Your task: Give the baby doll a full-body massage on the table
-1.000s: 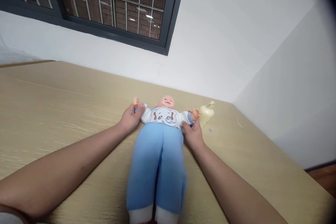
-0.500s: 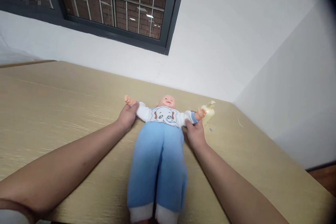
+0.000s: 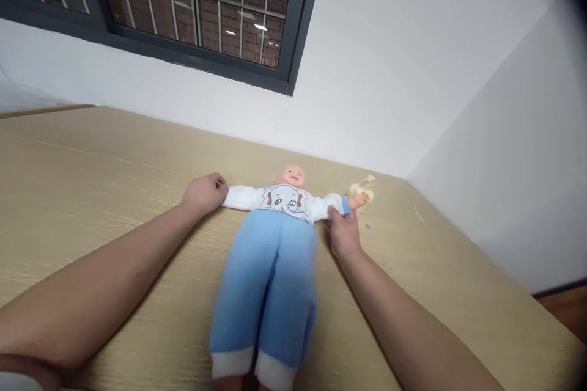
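A baby doll (image 3: 282, 256) lies on its back on the wooden table, its head toward the wall and its arms spread. It wears light blue trousers with white cuffs and a white top with an elephant face on the chest. My left hand (image 3: 206, 192) is closed around the end of the sleeve on the left, hiding the doll's hand there. My right hand (image 3: 343, 232) pinches the other sleeve just below its blue cuff, and the doll's small hand sticks out beyond it.
Behind the doll's hand on the right stands a cream, glossy object (image 3: 364, 188) with a stem-like top. A small grey bit (image 3: 368, 226) and a thin pale strip (image 3: 419, 214) lie nearby. White walls (image 3: 389, 73) and a barred window (image 3: 197, 12) border the table (image 3: 114, 153).
My left hand has moved left along the doll's arm, stretching the sleeve and covering the doll's hand. My right hand has barely shifted. The doll's legs have swung slightly left.
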The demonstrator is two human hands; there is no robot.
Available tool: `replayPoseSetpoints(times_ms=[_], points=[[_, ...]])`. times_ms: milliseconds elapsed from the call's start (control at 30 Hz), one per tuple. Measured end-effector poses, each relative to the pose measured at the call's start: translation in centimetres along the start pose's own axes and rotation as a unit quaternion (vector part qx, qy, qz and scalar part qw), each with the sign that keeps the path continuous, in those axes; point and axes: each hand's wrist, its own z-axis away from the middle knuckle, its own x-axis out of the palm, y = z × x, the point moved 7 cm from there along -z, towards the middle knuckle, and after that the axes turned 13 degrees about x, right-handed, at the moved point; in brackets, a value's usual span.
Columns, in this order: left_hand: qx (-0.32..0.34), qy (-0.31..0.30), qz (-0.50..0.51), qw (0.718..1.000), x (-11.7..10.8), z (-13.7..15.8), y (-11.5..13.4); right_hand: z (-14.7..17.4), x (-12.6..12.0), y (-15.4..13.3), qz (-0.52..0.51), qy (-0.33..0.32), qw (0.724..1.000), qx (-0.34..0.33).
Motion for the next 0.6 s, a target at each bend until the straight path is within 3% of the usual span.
replayPoseSetpoints(times_ms=[167, 300, 400, 600], points=[[0.061, -0.04, -0.051, 0.996, 0.5, 0.1, 1.4, -0.2, -0.3, 0.4, 0.0, 0.018, 0.999, 0.028], [0.16, -0.035, -0.046, 0.985, 0.9, 2.1, 6.0, -0.1, -0.2, 0.3, 0.008, 0.016, 1.0, 0.02], [0.36, -0.075, -0.02, 0.93, 1.7, 5.4, 11.9, 0.2, -0.5, 0.0, 0.007, 0.035, 0.999, 0.035], [0.505, -0.141, -0.038, 0.851, 1.3, 11.5, 17.6, 0.9, -1.3, -1.2, 0.086, 0.077, 0.986, 0.117]])
